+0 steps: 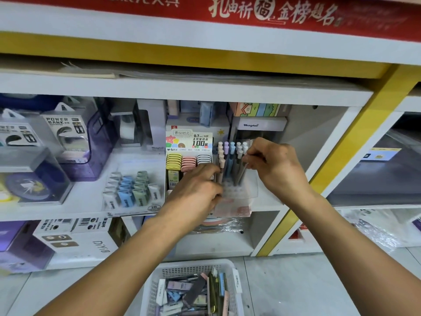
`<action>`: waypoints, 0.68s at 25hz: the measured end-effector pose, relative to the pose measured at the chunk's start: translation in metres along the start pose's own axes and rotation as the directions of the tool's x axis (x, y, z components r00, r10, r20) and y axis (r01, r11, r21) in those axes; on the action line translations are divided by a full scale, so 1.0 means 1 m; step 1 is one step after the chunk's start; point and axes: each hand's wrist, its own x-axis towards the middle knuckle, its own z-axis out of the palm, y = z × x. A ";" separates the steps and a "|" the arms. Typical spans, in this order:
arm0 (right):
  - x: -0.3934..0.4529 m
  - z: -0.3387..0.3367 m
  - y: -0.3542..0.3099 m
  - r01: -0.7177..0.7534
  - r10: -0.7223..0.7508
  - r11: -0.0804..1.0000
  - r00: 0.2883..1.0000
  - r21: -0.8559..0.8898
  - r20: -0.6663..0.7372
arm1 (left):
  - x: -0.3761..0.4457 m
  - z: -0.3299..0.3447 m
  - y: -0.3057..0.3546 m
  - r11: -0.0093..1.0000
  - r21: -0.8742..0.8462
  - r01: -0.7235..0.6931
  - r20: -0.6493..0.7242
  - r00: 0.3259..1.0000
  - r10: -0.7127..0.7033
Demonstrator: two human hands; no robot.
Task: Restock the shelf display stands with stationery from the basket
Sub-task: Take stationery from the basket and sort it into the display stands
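While both hands work at the clear pen stand (pixel 239 185) on the white shelf (pixel 273 201), the left hand (pixel 200 190) curls its fingers round a pen's lower barrel & the right hand (pixel 271 163) pinches a pen top. Pastel pens (pixel 230 156) stand upright in the stand. The white basket (pixel 196 290) w/ more stationery sits on the floor below, btwn the forearms.
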 end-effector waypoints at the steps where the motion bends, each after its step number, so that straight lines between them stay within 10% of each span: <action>1: 0.000 0.000 0.000 0.014 -0.014 1.000 1.000 -0.018 0.014 | 0.000 0.000 0.000 1.000 0.007 -0.003 -0.001 1.000 0.003; 7: 0.000 0.009 0.002 0.098 -0.071 0.945 0.993 -0.311 0.097 | 0.001 0.000 0.001 1.000 0.008 -0.019 -0.002 1.000 0.019; 13: -0.020 0.001 -0.032 0.013 -0.014 0.978 1.000 -0.206 0.000 | -0.023 -0.012 0.018 0.994 -0.017 -0.106 -0.130 0.986 0.103; 17: -0.073 0.022 -0.053 0.183 -0.091 0.959 0.922 -0.215 0.378 | -0.062 0.012 0.019 1.000 0.006 0.026 0.307 0.951 -0.026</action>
